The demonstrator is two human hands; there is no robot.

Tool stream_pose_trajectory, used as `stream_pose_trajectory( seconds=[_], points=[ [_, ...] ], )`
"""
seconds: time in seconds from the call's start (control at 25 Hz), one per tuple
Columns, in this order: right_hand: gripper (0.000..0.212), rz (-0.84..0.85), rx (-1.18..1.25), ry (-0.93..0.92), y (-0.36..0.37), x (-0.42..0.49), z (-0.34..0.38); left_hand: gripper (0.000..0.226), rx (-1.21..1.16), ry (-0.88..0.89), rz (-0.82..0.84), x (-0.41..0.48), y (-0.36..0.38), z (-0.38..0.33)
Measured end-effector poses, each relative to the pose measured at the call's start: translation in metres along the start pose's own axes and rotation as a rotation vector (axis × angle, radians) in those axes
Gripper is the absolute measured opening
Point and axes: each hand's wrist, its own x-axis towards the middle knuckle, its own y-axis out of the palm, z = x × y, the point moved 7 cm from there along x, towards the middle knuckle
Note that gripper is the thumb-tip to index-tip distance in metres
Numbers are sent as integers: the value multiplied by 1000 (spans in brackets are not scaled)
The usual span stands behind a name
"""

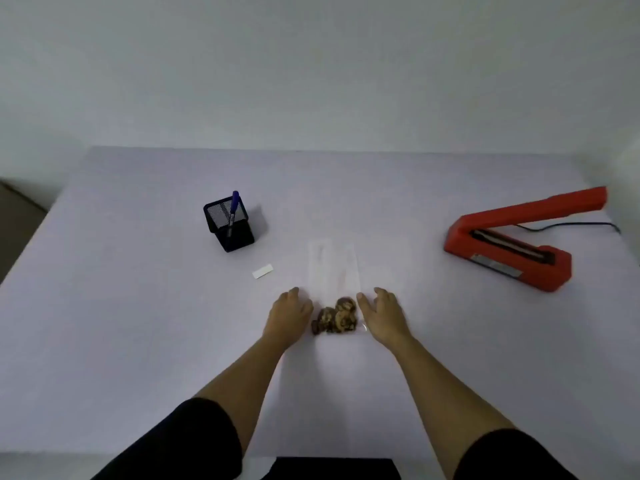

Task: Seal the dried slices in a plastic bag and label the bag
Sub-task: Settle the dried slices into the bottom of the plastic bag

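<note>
Left hand (290, 315) and right hand (382, 315) lie loose and unclenched on the bench (138, 341), flanking the dried slices (335, 317) at the near end of a clear plastic bag (334, 268); whether they touch it is unclear. Beyond, left: white label (262, 271), mesh pen holder (229, 224) with blue marker (233, 207). Far right: red heat sealer (519, 237), arm raised.

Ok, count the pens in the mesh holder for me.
1. A single blue pen stands tilted in the black mesh holder, on the table's left side beyond the white label. A shorter pen could be hidden below the holder's rim.
</note>
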Motion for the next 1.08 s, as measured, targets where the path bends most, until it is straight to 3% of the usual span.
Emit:
stream_pose_trajectory(
  seconds=[0.2,0.4,0.72,0.88,1.08],
  points=[
    [42,5,170,62,10,29,-2,47,-355,-228,-83,22,16,7],
    [20,-38,310,112,19,34,-12,28,-510,-294,-43,30,30,17],
    [6,23,373,95,20,21,-21,8,-614,-232,-16,17,25,28],
    [8,97,421,54,25,19,-21,9,-552,-169,37,17,27,22],
    [14,142,565,34,31,19,-30,9,-706,-94,89,16,36,24]
  ],
)
